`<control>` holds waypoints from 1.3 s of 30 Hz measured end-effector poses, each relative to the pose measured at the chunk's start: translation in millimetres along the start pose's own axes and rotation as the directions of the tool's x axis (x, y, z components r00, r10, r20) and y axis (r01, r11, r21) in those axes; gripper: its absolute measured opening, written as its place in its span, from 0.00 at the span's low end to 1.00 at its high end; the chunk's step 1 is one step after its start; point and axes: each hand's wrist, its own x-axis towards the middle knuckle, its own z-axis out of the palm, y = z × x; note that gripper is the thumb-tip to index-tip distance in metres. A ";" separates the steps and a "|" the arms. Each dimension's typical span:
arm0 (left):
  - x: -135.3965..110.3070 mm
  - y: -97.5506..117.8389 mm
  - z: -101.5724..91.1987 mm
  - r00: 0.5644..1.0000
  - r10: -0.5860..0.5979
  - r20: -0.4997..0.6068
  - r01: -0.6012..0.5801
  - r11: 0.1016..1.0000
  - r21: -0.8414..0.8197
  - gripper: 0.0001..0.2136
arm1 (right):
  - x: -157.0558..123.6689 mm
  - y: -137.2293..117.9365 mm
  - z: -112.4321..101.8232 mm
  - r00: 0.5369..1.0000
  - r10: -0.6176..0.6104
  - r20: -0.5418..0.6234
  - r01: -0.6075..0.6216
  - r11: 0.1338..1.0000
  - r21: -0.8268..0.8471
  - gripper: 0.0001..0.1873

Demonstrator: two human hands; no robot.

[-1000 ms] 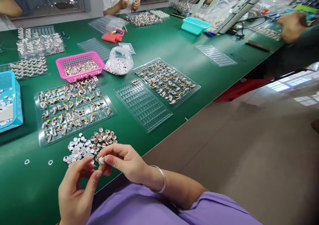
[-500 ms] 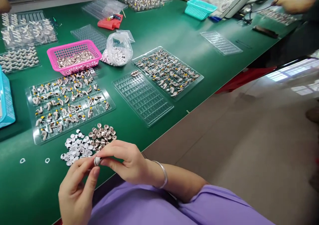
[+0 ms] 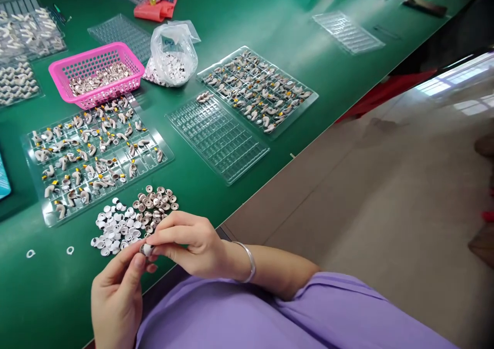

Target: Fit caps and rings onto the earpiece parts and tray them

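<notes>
Both hands meet over the near edge of the green table point(image 3: 278, 14). My right hand point(image 3: 189, 243), with a silver bangle on its wrist, pinches a small round white-and-metal part point(image 3: 146, 248) between thumb and fingers. My left hand point(image 3: 118, 292) pinches the same part from below with thumb and forefinger. Just beyond the fingers lie a pile of small white caps point(image 3: 116, 230) and a pile of round metal pieces point(image 3: 154, 207).
A clear tray of small assemblies point(image 3: 90, 153) lies behind the piles. An almost empty clear tray point(image 3: 218, 138) and a filled tray point(image 3: 257, 89) lie to the right. Behind are a pink basket point(image 3: 96, 73), a plastic bag of parts point(image 3: 172, 55) and two white rings point(image 3: 50, 251).
The view has tilted down, so the far table and the other people have left the picture. Both hands stay pinched on the small part, which has shifted slightly left.
</notes>
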 end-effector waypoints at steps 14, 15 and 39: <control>-8.2 -14.8 -13.8 0.872 0.462 0.158 -0.479 0.744 0.467 0.12 | -1.4 5.8 0.5 0.998 0.058 0.021 -0.060 0.987 0.152 0.05; -8.1 -12.6 -12.3 0.860 0.480 0.175 -0.500 0.722 0.478 0.13 | -1.5 6.2 0.5 0.998 0.063 0.027 -0.066 0.985 0.156 0.05; -8.9 -11.5 -16.7 0.875 0.446 0.186 -0.475 0.719 0.507 0.12 | 1.7 8.1 -10.4 0.956 -0.253 0.151 0.282 0.935 -0.215 0.15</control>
